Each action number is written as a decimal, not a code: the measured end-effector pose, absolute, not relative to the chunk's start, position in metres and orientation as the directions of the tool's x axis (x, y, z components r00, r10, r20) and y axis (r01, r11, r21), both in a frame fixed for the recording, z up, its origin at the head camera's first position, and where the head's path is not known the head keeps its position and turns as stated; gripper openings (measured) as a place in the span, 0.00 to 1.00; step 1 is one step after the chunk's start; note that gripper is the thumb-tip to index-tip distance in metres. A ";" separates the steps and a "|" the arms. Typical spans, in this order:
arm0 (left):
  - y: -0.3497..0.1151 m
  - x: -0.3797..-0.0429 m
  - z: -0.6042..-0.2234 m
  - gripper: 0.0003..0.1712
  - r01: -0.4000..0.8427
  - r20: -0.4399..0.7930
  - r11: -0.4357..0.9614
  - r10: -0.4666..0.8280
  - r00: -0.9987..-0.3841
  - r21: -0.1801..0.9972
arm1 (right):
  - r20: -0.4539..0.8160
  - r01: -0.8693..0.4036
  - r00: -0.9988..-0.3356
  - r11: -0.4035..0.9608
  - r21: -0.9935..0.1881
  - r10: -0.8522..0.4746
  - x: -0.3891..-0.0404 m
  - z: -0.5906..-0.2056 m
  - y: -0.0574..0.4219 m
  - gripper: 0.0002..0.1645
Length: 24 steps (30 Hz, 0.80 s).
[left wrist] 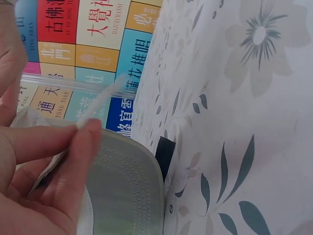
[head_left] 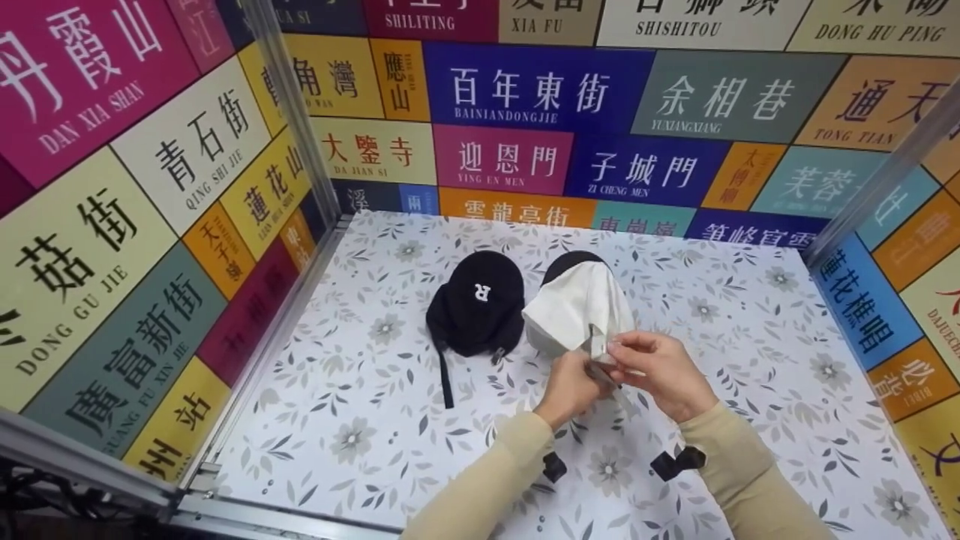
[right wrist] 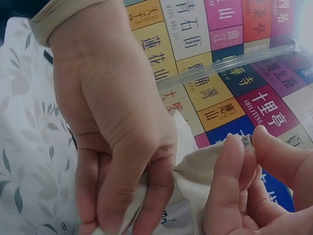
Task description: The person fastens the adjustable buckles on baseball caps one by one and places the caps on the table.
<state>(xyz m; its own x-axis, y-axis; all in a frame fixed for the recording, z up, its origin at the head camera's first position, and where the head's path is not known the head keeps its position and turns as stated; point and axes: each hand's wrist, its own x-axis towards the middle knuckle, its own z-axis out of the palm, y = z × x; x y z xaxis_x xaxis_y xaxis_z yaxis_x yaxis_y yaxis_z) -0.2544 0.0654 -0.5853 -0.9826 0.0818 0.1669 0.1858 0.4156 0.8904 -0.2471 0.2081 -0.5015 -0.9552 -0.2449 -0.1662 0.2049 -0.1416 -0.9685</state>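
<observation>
A white cap sits on the table, with a dark curved edge showing behind its crown. My left hand grips its strap near the cap's back edge, thumb and finger pinched together. Beside it, my right hand pinches the strap's end, where a small metal piece shows between thumb and finger. The two hands nearly touch. A grey-green brim with rows of stitching appears below the left fingers in the left wrist view. Part of the strap is hidden by the fingers.
A black cap with a white letter R lies left of the white one, its loose black strap trailing toward me. Flower-patterned white covering spans the table. Sign-printed walls and metal frame bars enclose it.
</observation>
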 end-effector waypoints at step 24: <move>0.022 -0.241 -0.559 0.20 -0.011 0.087 -0.328 0.283 -0.955 0.944 | -0.145 0.310 -0.904 -0.385 -0.869 -0.402 -0.255 -0.502 0.232 0.12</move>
<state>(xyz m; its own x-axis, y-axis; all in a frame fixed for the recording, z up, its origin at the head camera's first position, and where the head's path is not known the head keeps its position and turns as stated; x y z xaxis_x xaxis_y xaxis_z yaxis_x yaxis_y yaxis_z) -0.2410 0.0223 -0.5589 -0.9553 0.2827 0.0868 -0.0114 -0.3285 0.9444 -0.2549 0.2318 -0.5023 -0.9040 -0.4025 -0.1446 0.3105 -0.3852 -0.8690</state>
